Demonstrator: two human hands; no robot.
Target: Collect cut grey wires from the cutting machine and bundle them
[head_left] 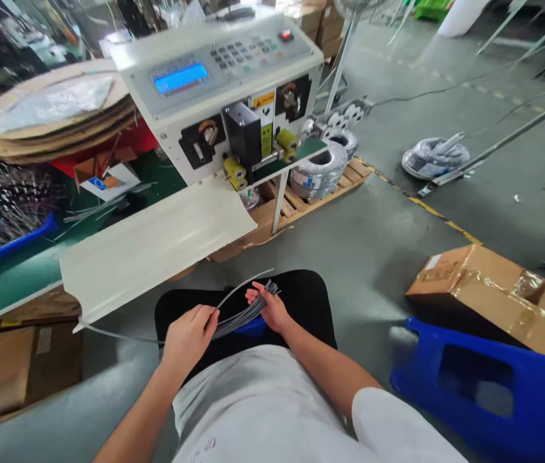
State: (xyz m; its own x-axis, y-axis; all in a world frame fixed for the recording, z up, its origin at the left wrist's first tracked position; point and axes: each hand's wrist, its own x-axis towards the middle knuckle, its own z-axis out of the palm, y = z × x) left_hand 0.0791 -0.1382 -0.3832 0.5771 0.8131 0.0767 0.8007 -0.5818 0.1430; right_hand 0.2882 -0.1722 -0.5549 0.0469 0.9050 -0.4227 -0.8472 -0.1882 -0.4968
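Observation:
Over my lap, my left hand [191,335] is closed in a pinch on a single grey cable [120,335]. One end of that cable reaches left to the front corner of the pale sheet, and the other curves up past my right hand. A bundle of cut grey cables [246,316] lies across my lap, with its ends gathered in my right hand [275,312]. The fingers there curl around the bundle near its tips. Part of the bundle passes behind my left hand and is hidden. Something blue [253,328] shows under the cables.
A cable-cutting machine [224,83] with a lit screen stands ahead, above a pale curved sheet [156,241]. At left are round boards [55,116] and a blue bin [11,241] of cables. Cable coils [320,170], a carton [504,296] and a blue plastic stool [484,379] are at right.

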